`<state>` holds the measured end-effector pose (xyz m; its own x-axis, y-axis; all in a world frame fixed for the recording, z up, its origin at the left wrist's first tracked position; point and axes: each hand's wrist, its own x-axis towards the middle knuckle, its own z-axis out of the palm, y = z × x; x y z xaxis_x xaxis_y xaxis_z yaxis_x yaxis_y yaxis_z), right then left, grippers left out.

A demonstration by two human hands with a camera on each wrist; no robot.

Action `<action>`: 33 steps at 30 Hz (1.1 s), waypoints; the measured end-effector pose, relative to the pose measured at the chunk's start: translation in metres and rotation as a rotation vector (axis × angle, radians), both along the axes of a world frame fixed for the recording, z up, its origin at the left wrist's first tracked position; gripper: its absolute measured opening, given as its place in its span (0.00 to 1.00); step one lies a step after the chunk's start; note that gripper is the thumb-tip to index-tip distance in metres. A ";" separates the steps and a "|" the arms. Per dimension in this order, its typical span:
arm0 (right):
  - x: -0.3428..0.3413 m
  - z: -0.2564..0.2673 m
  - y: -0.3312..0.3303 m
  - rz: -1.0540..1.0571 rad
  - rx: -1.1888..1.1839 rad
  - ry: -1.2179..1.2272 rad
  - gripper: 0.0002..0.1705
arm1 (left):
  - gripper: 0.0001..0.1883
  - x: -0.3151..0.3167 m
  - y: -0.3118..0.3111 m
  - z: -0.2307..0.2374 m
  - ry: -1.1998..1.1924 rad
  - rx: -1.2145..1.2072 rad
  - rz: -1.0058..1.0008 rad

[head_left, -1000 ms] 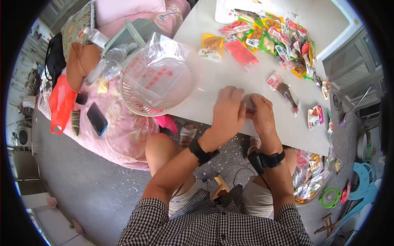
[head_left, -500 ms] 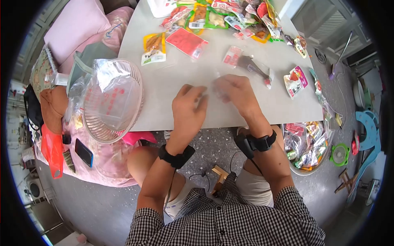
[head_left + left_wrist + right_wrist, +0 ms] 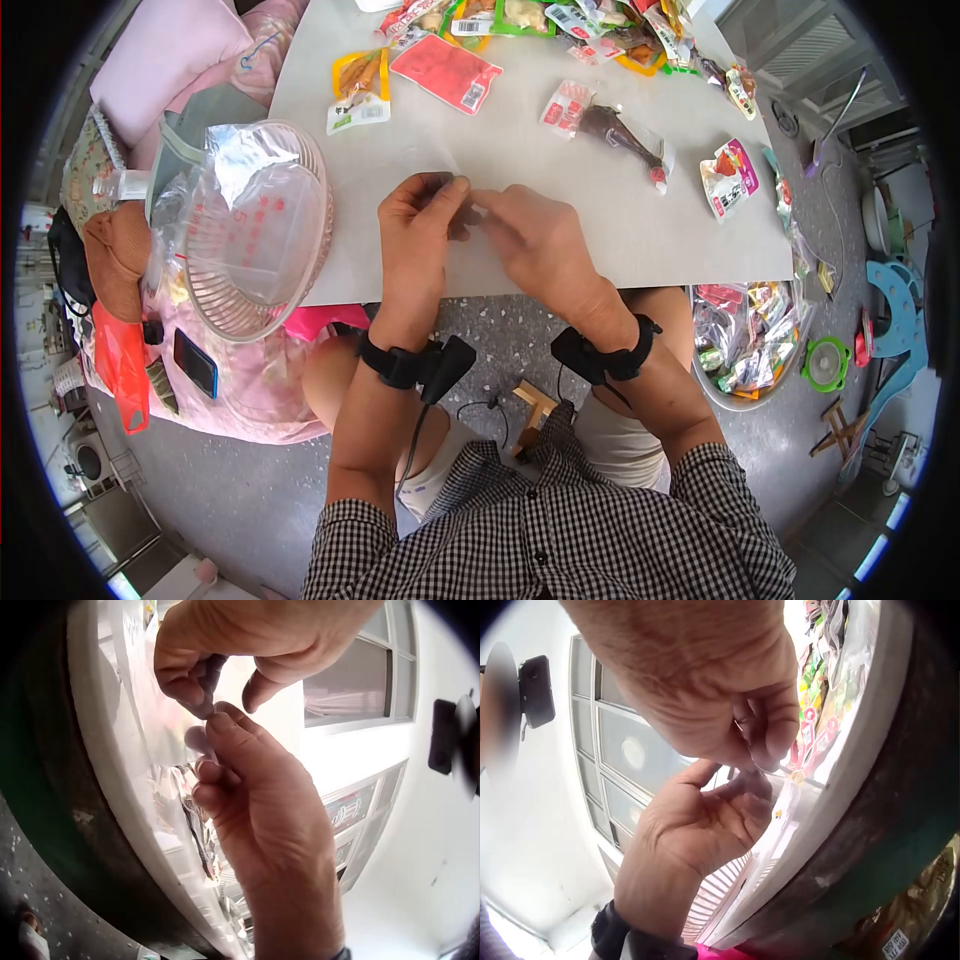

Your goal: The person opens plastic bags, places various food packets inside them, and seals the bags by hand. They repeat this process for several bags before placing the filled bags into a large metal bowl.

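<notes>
Clear thin plastic film (image 3: 765, 765), mostly hidden, is pinched in the curled, nearly closed fingers of left hand (image 3: 415, 225) and right hand (image 3: 535, 235), over the front edge of the pale grey table (image 3: 640, 235); full outline cannot be told

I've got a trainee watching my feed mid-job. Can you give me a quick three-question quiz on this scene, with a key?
1. Multiple choice: in the head view, where does the phone lie?
A) on the table
B) on the pink bedding
C) inside the basket

2. True or false: the fingertips of the left hand and right hand are close together.

3. Fill in the colour: the flat package lying beside the yellow-edged pouch is mostly ____.

Key:
1. B
2. True
3. Red
</notes>
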<state>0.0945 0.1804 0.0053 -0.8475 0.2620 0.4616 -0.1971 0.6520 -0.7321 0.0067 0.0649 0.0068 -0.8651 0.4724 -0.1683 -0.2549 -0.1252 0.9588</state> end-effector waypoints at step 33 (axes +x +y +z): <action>0.004 0.017 0.019 0.096 -0.834 -0.388 0.10 | 0.05 0.007 -0.001 -0.001 -0.073 0.079 -0.109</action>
<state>0.0981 0.1992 0.0218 -0.9387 0.3024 -0.1656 0.1342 -0.1219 -0.9834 0.0138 0.0637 0.0057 -0.7949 0.5770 -0.1877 -0.3400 -0.1672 0.9255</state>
